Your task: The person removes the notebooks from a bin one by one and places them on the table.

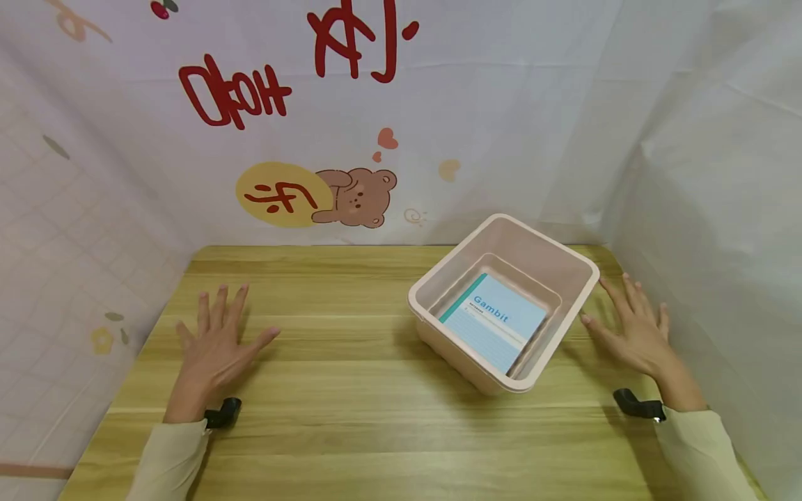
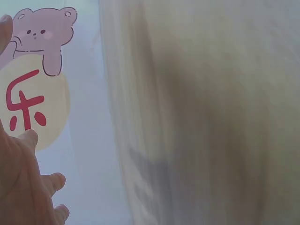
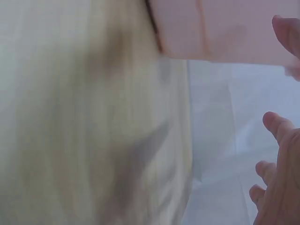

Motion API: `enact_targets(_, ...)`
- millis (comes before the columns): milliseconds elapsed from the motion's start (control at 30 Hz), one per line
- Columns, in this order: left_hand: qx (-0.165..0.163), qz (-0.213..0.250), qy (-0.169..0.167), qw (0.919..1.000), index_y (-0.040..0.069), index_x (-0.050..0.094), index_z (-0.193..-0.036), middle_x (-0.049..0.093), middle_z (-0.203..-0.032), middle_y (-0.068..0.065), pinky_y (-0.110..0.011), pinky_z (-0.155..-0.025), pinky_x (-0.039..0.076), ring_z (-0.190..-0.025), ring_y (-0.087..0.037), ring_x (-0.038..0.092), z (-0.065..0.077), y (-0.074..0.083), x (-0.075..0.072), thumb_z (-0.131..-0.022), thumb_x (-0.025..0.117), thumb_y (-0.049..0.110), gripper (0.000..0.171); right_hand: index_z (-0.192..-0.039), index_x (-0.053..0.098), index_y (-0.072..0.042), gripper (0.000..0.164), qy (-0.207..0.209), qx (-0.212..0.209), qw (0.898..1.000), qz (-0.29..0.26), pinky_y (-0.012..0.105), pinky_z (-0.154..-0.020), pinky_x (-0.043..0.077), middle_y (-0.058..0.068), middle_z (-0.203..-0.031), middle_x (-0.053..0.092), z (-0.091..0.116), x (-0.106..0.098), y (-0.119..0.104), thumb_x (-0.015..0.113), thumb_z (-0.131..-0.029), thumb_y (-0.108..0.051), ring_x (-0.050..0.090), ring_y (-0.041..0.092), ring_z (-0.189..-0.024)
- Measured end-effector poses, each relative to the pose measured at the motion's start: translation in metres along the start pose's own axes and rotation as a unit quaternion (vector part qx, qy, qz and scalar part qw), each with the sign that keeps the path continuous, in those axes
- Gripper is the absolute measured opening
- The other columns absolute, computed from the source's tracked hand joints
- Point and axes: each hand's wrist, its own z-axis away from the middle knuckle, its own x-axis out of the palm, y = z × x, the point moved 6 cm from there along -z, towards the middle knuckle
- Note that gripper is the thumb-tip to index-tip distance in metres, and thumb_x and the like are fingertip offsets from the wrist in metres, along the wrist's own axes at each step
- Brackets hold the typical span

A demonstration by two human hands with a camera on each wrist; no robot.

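Observation:
A beige plastic bin (image 1: 432, 330) stands at an angle on the right half of the wooden table. Inside it lies a light-blue notebook (image 1: 495, 320) with a teal spine and the word Gambit on its cover. My right hand (image 1: 639, 337), fingers spread, is beside the bin's right side; whether a fingertip touches the rim I cannot tell. In the right wrist view the bin's wall (image 3: 225, 33) appears near that hand. Over the table's left part my left hand (image 1: 219, 348) is spread wide and holds nothing.
The wooden table (image 1: 326, 403) meets a white cloth backdrop (image 1: 514, 125) at its back edge, with a printed bear (image 1: 363, 198) and red characters. Cloth walls (image 1: 720, 209) also flank both sides. A black wrist camera (image 1: 223, 413) sits on each wrist.

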Motion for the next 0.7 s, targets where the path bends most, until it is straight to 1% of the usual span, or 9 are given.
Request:
enact_targets(133,0.005,0.007,0.005,1.0,0.029,-0.006,-0.166,-0.015,-0.172,-0.014,-0.09,-0.1,-0.006,-0.155,-0.043,-0.024,-0.006,0.007,0.0,-0.094,0.052,0.071,0.101,-0.167,0.005,-0.026,0.077,0.004,-0.005,0.999,-0.048,0.079,-0.109,-0.019,0.013,-0.172,-0.017,-0.005,-0.006,0.0,0.049,-0.105,-0.043,-0.011,0.055,-0.154)
enact_targets(333,0.013,0.04,-0.001,0.9991,0.028,-0.004,-0.166,-0.014,-0.173,-0.012,-0.087,-0.105,-0.005,-0.156,-0.041,-0.024,-0.015,0.018,0.001,-0.095,0.052,0.07,0.1,-0.167,0.006,-0.025,0.072,0.014,-0.016,0.991,-0.131,0.083,-0.11,-0.005,0.017,-0.172,-0.009,-0.014,-0.016,-0.005,0.045,-0.107,-0.035,-0.007,0.054,-0.155)
enact_targets(433,0.021,0.046,-0.001,0.9987,0.028,-0.004,-0.166,-0.012,-0.173,-0.014,-0.086,-0.106,-0.004,-0.156,-0.042,-0.023,-0.02,0.025,0.0,-0.096,0.052,0.069,0.098,-0.166,0.008,-0.028,0.069,0.016,-0.016,0.985,-0.173,0.082,-0.112,0.007,0.019,-0.172,-0.001,-0.019,-0.021,-0.011,0.044,-0.108,-0.033,0.001,0.054,-0.155)
enact_targets(467,0.023,0.047,0.0,0.9986,0.029,-0.005,-0.166,-0.012,-0.173,-0.015,-0.086,-0.107,-0.003,-0.157,-0.042,-0.022,-0.022,0.028,0.0,-0.096,0.052,0.069,0.098,-0.166,0.008,-0.028,0.068,0.015,-0.017,0.983,-0.183,0.081,-0.111,0.011,0.021,-0.172,0.002,-0.02,-0.022,-0.012,0.043,-0.109,-0.033,0.006,0.056,-0.153)
enact_targets(533,0.028,0.047,0.001,0.9985,0.029,-0.005,-0.166,-0.009,-0.173,-0.017,-0.087,-0.106,-0.003,-0.157,-0.043,-0.021,-0.025,0.033,0.0,-0.097,0.051,0.069,0.097,-0.166,0.008,-0.031,0.066,0.011,-0.01,0.98,-0.2,0.077,-0.111,0.019,0.022,-0.171,0.009,-0.022,-0.024,-0.015,0.042,-0.11,-0.033,0.015,0.055,-0.151)
enact_targets(567,0.03,0.046,0.002,0.9985,0.029,-0.005,-0.166,-0.007,-0.173,-0.019,-0.087,-0.105,-0.002,-0.157,-0.044,-0.019,-0.027,0.036,-0.001,-0.097,0.051,0.069,0.097,-0.166,0.008,-0.031,0.065,0.01,-0.008,0.979,-0.204,0.067,-0.115,0.025,0.022,-0.17,0.012,-0.023,-0.025,-0.016,0.042,-0.11,-0.033,0.021,0.052,-0.15)
enact_targets(600,0.033,0.046,0.004,0.9984,0.03,-0.004,-0.166,-0.005,-0.173,-0.02,-0.088,-0.105,-0.002,-0.157,-0.045,-0.018,-0.028,0.039,-0.001,-0.097,0.051,0.069,0.097,-0.166,0.009,-0.03,0.065,0.011,-0.008,0.978,-0.208,0.055,-0.117,0.03,0.023,-0.169,0.016,-0.024,-0.025,-0.016,0.041,-0.11,-0.032,0.026,0.043,-0.15)
enact_targets(633,0.035,0.048,0.005,0.9982,0.029,-0.004,-0.166,-0.004,-0.172,-0.02,-0.088,-0.105,-0.002,-0.157,-0.045,-0.016,-0.03,0.042,-0.001,-0.097,0.051,0.069,0.096,-0.166,0.01,-0.029,0.064,0.013,-0.011,0.977,-0.214,0.043,-0.116,0.035,0.023,-0.168,0.02,-0.024,-0.026,-0.017,0.041,-0.111,-0.031,0.033,0.034,-0.148)
enact_targets(700,0.04,0.053,0.004,0.9978,0.03,-0.003,-0.166,-0.003,-0.172,-0.02,-0.088,-0.105,-0.003,-0.157,-0.045,-0.015,-0.034,0.047,-0.001,-0.097,0.05,0.068,0.095,-0.166,0.015,-0.024,0.062,0.022,-0.017,0.971,-0.236,0.02,-0.106,0.04,0.018,-0.163,0.031,-0.026,-0.026,-0.02,0.043,-0.11,-0.027,0.043,0.012,-0.139)
